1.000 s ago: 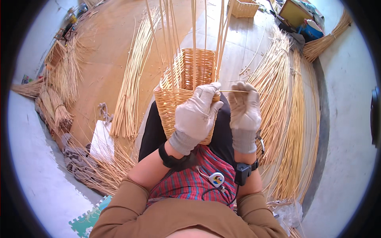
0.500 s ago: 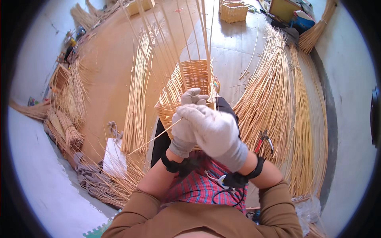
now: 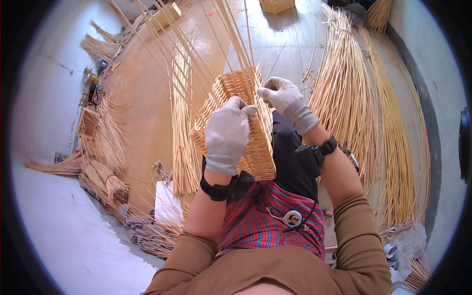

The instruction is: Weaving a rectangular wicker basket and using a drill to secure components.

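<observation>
A half-woven wicker basket (image 3: pixel 260 150) rests tilted on my lap, with several long upright stakes (image 3: pixel 216 39) rising from its far and left sides. My gloved left hand (image 3: pixel 227 130) is closed at the near part of the basket's rim, thumb against the curled fingers; what lies under the fingers is hidden. Just off the basket's right side, my gloved right hand (image 3: pixel 284 98) is closed in a pinch. A thin wicker strand (image 3: pixel 277 61) runs up and away from its fingertips.
Long bundles of wicker rods (image 3: pixel 344 93) lie on the floor to the right, another bundle (image 3: pixel 184 128) to the left. Shorter bundles (image 3: pixel 105 177) line the left wall beside a white board (image 3: pixel 168 202). Ahead sits another woven basket (image 3: pixel 278 5). A round tape measure (image 3: pixel 292 218) lies on my apron.
My hands have moved apart: the right went up and to the right, while the left stayed at the basket. The basket has turned, showing its right side more. My view has shifted.
</observation>
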Demonstrator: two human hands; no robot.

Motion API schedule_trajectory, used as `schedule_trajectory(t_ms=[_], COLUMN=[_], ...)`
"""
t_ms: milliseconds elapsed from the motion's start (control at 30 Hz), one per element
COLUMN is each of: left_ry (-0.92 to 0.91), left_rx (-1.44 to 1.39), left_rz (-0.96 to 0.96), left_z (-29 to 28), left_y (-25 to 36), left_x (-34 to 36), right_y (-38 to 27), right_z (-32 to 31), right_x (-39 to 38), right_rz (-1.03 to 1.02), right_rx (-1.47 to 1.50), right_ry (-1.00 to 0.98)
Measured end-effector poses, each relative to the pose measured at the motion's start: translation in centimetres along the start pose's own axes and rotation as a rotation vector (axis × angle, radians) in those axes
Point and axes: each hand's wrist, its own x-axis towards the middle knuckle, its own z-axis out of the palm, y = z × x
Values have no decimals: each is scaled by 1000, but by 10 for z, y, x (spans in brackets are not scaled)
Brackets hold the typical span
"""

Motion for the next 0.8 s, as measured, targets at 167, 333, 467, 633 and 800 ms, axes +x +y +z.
schedule_trajectory(t_ms=[167, 333, 467, 633, 800], left_ry=[121, 55, 113, 124, 133], left_rx=[-221, -352, -346, -323, -164], left_rz=[167, 142, 163, 149, 194], left_z=[20, 27, 28, 25, 15], left_y=[-10, -15, -11, -9, -4], left_x=[-26, -31, -30, -30, -31], right_y=[19, 1, 5, 33, 28], right_z=[1, -1, -1, 1, -2], right_x=[2, 11, 8, -20, -67], right_rz=[-115, -366, -559, -755, -464], right_rx=[51, -85, -371, -254, -83], right_ry=[-23, -57, 54, 170, 63])
